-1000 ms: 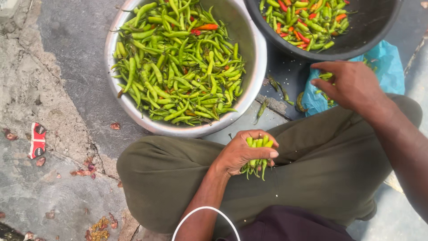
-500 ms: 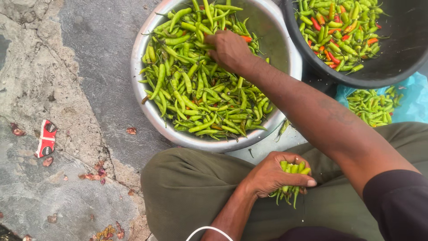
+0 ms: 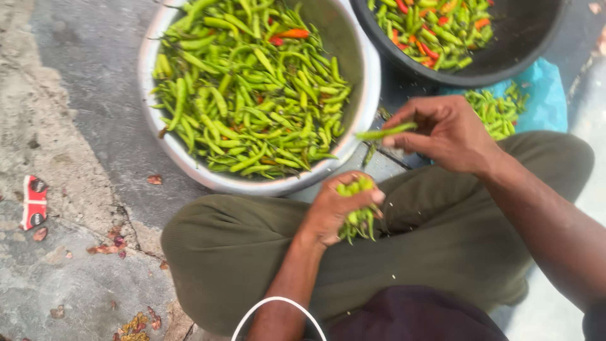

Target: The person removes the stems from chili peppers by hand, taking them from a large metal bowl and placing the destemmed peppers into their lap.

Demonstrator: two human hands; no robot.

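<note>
Right hand [image 3: 451, 132] pinches one green chili [image 3: 386, 131] just off the steel bowl [image 3: 369, 76] rim; left hand [image 3: 334, 211] clenches a chili bundle [image 3: 356, 218] over the lap; judgement: keep stems aligned, grip light, avoid bruising.

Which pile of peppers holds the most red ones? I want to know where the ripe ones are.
The black tub at top right: many red and orange peppers. The metal bowl shows only a few; the blue bag pile looks all green.

Two bowls: steel bowl [image 3: 363, 95], black bowl [image 3: 524, 44]; two hands.
</note>
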